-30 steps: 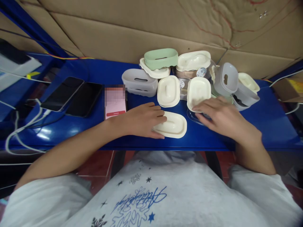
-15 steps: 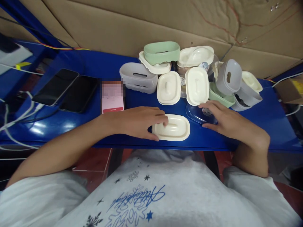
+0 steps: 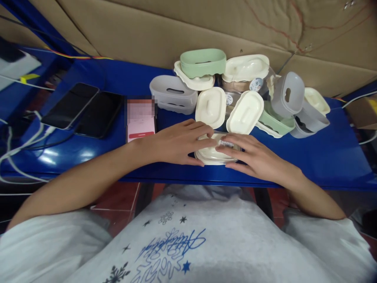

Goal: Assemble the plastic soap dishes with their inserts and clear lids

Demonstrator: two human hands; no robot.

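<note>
Layout about the front dish [image 3: 210,156]: 3 phones [image 3: 98,116], left; 2 other dishes [image 3: 211,109], behind; stacked containers [image 3: 203,64], farther behind; cardboard [image 3: 165,35], rearmost.

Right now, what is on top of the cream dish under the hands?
A clear cover with a sticker lies over the dish. The left hand and right hand cover its ends, so how it sits there cannot be seen.

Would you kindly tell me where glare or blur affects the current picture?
In the head view, bright glare on the blue table at far left; a pixelated patch over the phone's upper screen; and the small label by the right hand too soft to read.
</note>
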